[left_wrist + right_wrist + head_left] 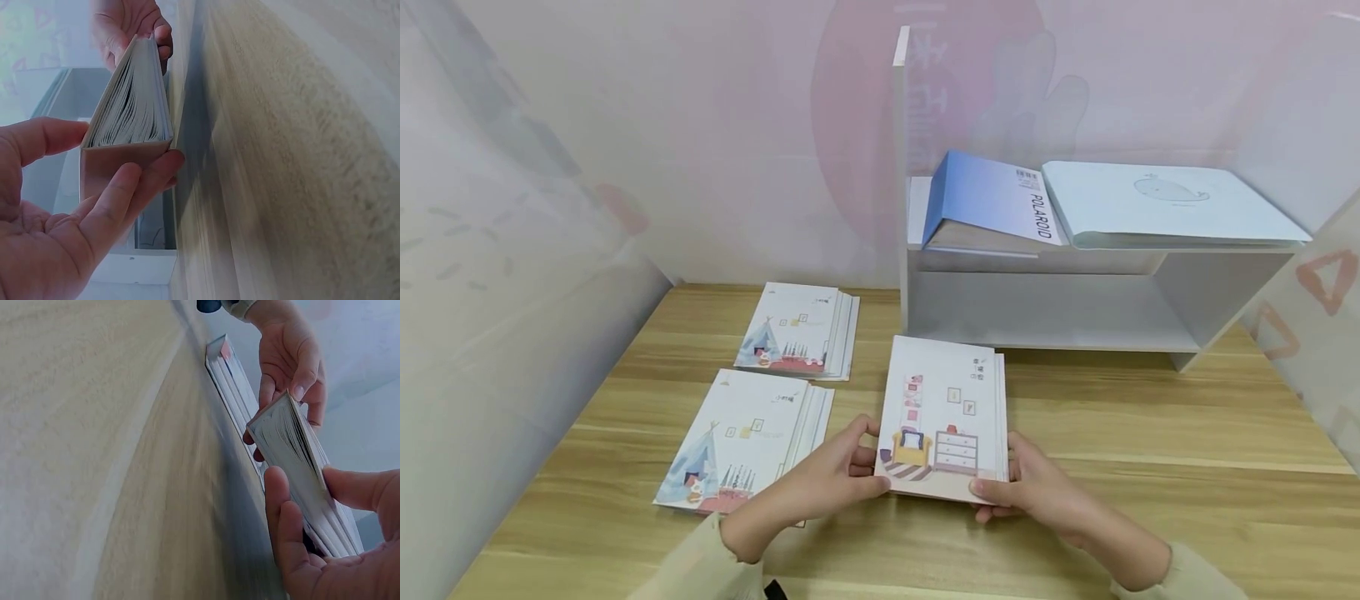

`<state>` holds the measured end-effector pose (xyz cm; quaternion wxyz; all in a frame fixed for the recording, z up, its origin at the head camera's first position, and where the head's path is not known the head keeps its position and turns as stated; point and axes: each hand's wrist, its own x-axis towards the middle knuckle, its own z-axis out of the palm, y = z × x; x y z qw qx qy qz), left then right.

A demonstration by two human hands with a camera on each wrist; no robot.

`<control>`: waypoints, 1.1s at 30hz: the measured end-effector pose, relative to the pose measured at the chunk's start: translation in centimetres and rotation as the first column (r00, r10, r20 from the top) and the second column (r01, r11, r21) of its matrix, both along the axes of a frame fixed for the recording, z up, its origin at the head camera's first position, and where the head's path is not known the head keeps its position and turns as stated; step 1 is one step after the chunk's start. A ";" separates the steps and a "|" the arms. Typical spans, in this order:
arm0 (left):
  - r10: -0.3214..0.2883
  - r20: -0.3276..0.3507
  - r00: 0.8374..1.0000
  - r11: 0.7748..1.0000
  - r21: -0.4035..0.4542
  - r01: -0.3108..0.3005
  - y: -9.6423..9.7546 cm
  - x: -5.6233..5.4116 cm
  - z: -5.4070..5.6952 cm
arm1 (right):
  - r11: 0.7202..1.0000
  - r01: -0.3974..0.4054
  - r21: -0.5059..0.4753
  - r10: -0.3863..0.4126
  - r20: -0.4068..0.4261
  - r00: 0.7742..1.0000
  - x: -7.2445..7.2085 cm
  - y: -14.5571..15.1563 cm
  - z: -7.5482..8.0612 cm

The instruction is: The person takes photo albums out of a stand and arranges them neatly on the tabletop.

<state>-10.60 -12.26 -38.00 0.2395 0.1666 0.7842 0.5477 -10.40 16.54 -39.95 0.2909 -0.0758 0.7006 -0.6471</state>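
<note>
Tabletop (1187,467): left hand (829,479) and right hand (1037,483) pinch armchair booklet (942,408) at seven, five o'clock; forearm (754,518) partly hides tent booklet (741,433), nine o'clock.

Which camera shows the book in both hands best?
The head view, because the book has its illustrated cover facing that camera. The left wrist view shows page edges and a plain side; the right wrist view, mainly page edges.

Left fingers (871,487), right fingers (994,492) hold white album (936,408) near grey shelf (1052,310).
</note>
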 end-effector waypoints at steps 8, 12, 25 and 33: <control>0.010 0.051 0.999 1.000 0.009 -0.010 -1.7 0.3 0.2 | 0.999 -0.032 -0.043 0.033 0.019 0.999 0.0 -1.5 -0.1; -0.006 0.080 0.997 0.999 0.037 0.003 -2.7 0.4 0.1 | 0.997 -0.045 -0.069 0.047 0.033 0.998 0.0 -2.3 -0.3; -0.001 0.069 0.998 1.000 0.008 0.000 -4.4 0.5 -0.1 | 0.994 -0.064 -0.085 0.071 0.076 0.995 -0.2 -3.9 -0.9; -0.006 0.075 0.997 1.000 0.007 0.006 -5.1 0.4 0.0 | 0.994 -0.067 -0.091 0.075 0.088 0.993 -0.4 -4.9 -0.9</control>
